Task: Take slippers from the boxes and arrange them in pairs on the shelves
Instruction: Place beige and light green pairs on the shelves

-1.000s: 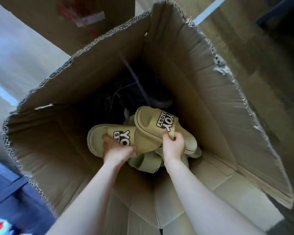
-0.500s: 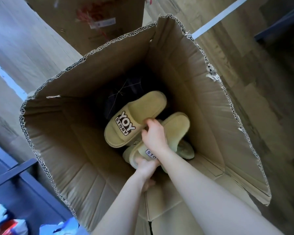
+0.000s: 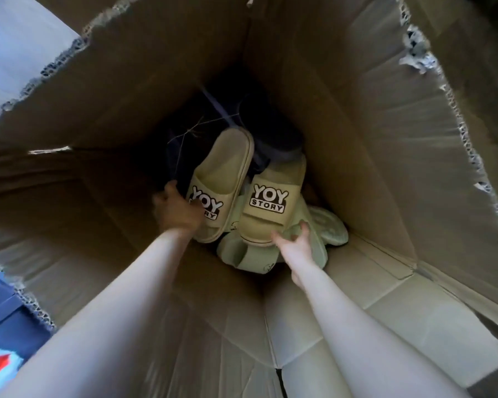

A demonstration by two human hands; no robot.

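Both arms reach deep into a big cardboard box [image 3: 371,156]. This is the taking-out step: two tan slippers with "YOY STORY" on the straps are being picked up as a pair.

The left hand [image 3: 176,209] is in shadow. Its fingers curl round the side of the left slipper [image 3: 223,170], near the strap. The right hand [image 3: 295,244] pinches the near end of the right slipper [image 3: 273,198] between thumb and fingers. The two slippers lie side by side, close together, with their far ends pointing to the back of the box.

Under them lie some pale green slippers [image 3: 329,225] on the bottom of the box. Behind them are dark things [image 3: 270,133] that are too dim to make out.

Next, I think both hands need to lift straight up. The box is deep, so the slippers could bump its walls on the way out. The two should be kept together, so they go on the shelves as a pair. No shelves can be seen from here.
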